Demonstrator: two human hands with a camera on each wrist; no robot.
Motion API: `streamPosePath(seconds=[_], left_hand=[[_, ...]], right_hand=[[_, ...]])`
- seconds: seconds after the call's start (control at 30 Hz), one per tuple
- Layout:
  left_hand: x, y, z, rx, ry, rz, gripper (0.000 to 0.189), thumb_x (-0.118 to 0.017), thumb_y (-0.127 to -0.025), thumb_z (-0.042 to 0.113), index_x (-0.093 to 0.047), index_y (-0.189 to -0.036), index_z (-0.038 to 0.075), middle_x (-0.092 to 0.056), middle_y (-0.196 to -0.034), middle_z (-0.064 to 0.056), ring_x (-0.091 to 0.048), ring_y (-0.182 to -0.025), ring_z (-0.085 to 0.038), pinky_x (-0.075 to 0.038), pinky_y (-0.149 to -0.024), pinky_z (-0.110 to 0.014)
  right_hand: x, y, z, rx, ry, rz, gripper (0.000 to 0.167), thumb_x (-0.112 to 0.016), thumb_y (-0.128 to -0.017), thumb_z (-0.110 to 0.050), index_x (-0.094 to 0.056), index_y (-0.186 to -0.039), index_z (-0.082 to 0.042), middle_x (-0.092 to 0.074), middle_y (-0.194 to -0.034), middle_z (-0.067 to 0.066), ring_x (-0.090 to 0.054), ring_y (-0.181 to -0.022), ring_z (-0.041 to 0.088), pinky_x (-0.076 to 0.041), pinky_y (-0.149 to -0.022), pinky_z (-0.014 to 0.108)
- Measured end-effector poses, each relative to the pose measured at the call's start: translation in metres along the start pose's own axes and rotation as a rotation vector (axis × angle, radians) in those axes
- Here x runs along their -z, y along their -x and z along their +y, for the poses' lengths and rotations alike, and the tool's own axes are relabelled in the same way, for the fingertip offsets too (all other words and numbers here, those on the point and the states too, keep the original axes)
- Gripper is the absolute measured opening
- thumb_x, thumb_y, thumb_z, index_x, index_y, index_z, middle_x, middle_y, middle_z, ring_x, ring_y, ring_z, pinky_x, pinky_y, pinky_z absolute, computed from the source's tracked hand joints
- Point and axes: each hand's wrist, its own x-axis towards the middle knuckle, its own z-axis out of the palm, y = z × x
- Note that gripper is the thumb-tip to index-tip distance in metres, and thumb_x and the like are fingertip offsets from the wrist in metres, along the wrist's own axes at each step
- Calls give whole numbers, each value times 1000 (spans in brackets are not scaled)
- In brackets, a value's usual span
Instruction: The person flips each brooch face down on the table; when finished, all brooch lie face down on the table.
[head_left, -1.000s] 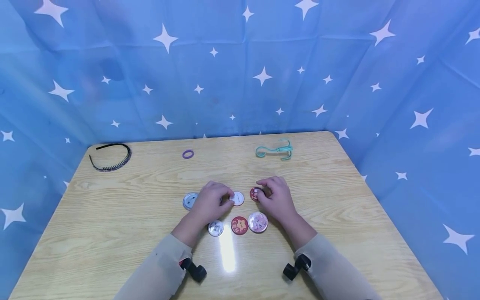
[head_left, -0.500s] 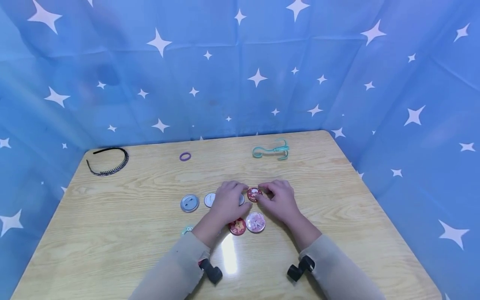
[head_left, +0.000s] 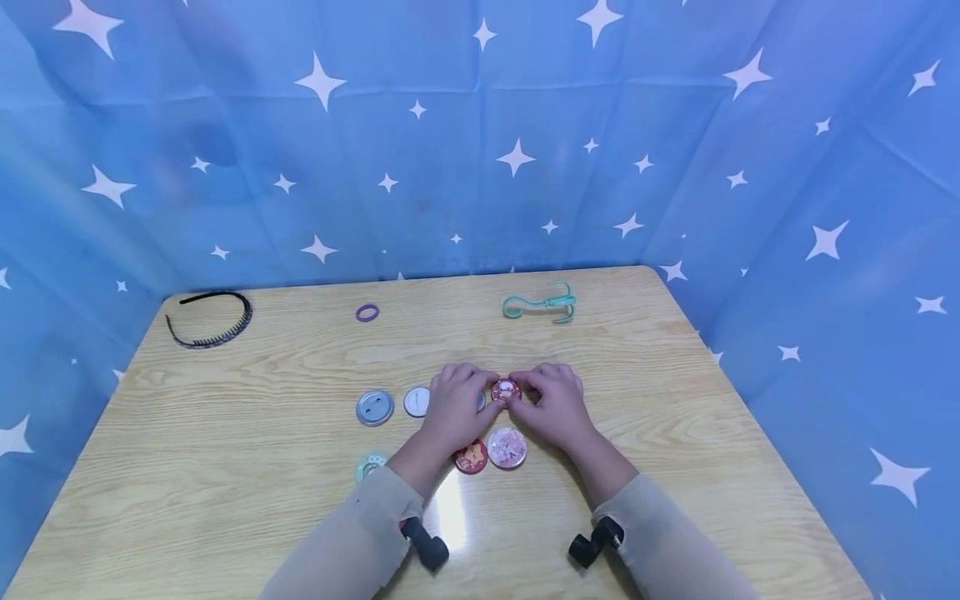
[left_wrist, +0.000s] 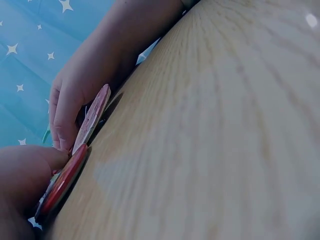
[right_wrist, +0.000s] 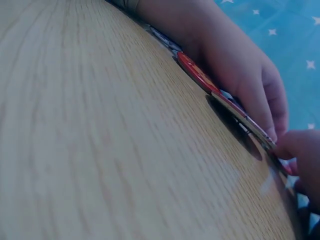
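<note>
A round red badge with a pale figure lies between my two hands in the head view. My left hand pinches its left side with thumb and forefinger, and my right hand pinches its right side. Under the left palm, another badge shows only an edge. Closer to me lie a pink patterned badge and a red badge with a yellow star, the latter partly behind the left hand. In both wrist views the held badge is mostly hidden by fingers and the nearer badges.
Left of the hands, two badges lie pin side up: a larger grey one and a white one. A mint badge sits by the left sleeve. Farther back are a black toothed headband, a purple hair tie and a teal hook-shaped item.
My left hand has moved right, from the white badge to the red one, uncovering pin-backed badges at left. My right hand stays at the red badge, its fingers closer round it.
</note>
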Motion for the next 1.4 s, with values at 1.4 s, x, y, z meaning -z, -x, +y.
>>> streamPosePath(seconds=[1.4], left_hand=[[-1, -1, -2, 19, 158, 66, 28, -85, -92, 26, -76, -118, 21, -75, -96, 11, -56, -105, -21, -40, -101, -47]], right_hand=[[5, 0, -9, -134, -136, -29, 26, -90, -85, -18, -78, -108, -15, -67, -90, -7, -53, -104, 23, -29, -100, 48]])
